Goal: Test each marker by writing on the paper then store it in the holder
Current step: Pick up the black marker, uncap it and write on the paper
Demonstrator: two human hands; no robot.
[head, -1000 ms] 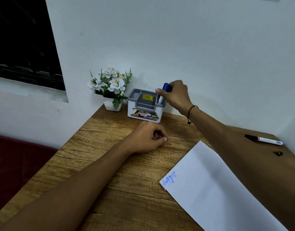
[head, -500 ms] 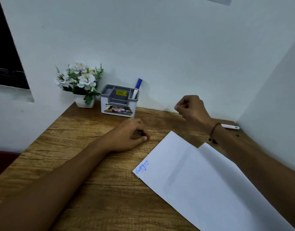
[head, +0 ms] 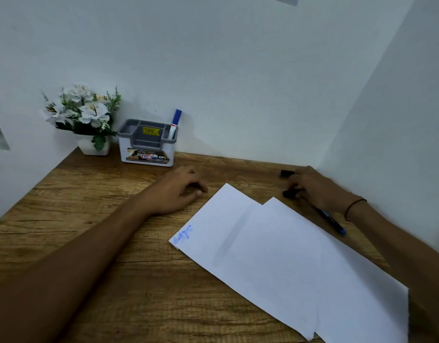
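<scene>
Judging from the scene, the task is partly done: one blue marker (head: 175, 123) is already stored upright in the right compartment of the grey holder (head: 147, 142), and a small blue scribble (head: 184, 235) is seen at the near left corner of the paper (head: 275, 256). A second marker (head: 331, 220), dark with a blue end, is now grasped by the right hand (head: 317, 191) at the far right of the table, beside the paper's far edge; the fingers are curled around its front part, and a small black piece (head: 287, 173), probably a cap, is seen just beside the fingertips. This marker is not yet tested, so the writing and the storing are left for it; whether more markers wait cannot be told. The left hand (head: 181, 191) is rested on the table (head: 102, 219) with loosely curled fingers, and nothing is held in it. The surface is brown wood with clear grain, set into a corner of plain white walls (head: 238, 70). A white pot of white flowers (head: 84, 117) is placed left of the holder, against the wall.
</scene>
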